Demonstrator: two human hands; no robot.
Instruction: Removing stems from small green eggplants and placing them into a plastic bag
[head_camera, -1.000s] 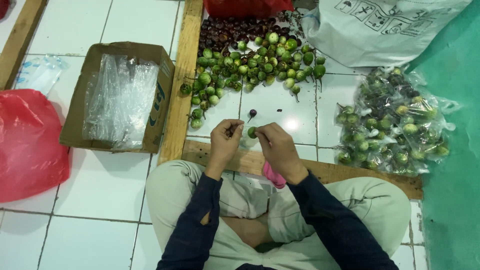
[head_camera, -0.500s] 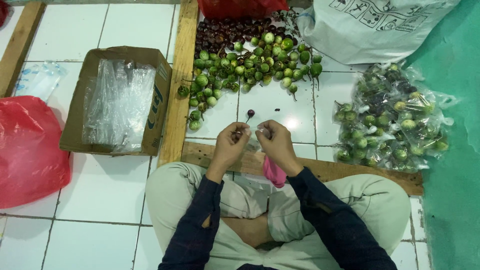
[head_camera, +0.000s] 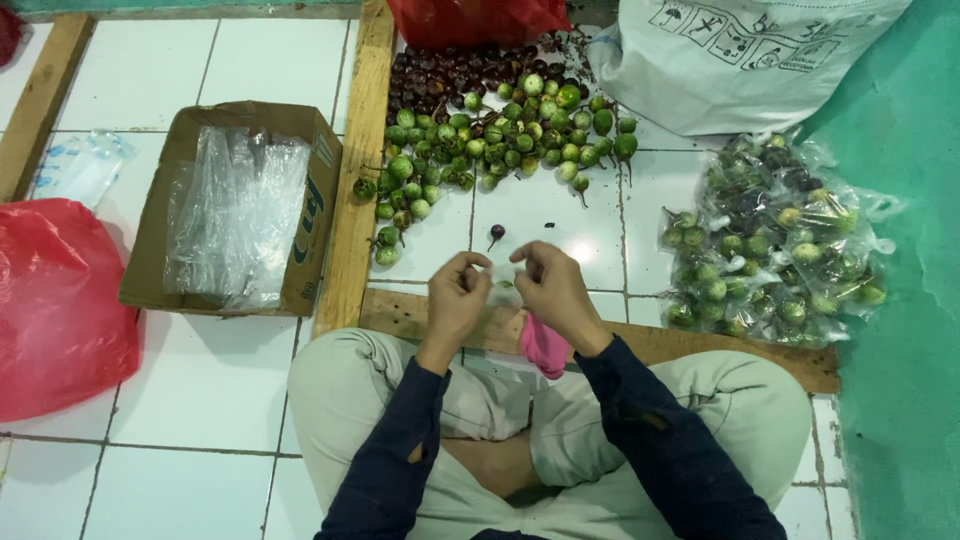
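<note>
Looks like a produce sorting and packing spot set up on a floor, not a kitchen or shop counter. White floor tiles (head_camera: 200, 390) with wooden battens (head_camera: 352, 180) marking off work bays. Heap of small green round eggplants (head_camera: 500, 135) lying loose on the tiles, a darker purple heap (head_camera: 450, 75) behind. Pile of filled clear bags (head_camera: 770, 245) to one side, a cardboard box (head_camera: 235, 205) stuffed with empty plastic bags, a white woven sack (head_camera: 740, 60), red plastic bags (head_camera: 55, 300). Seated cross-legged on the floor, working by hand.
</note>
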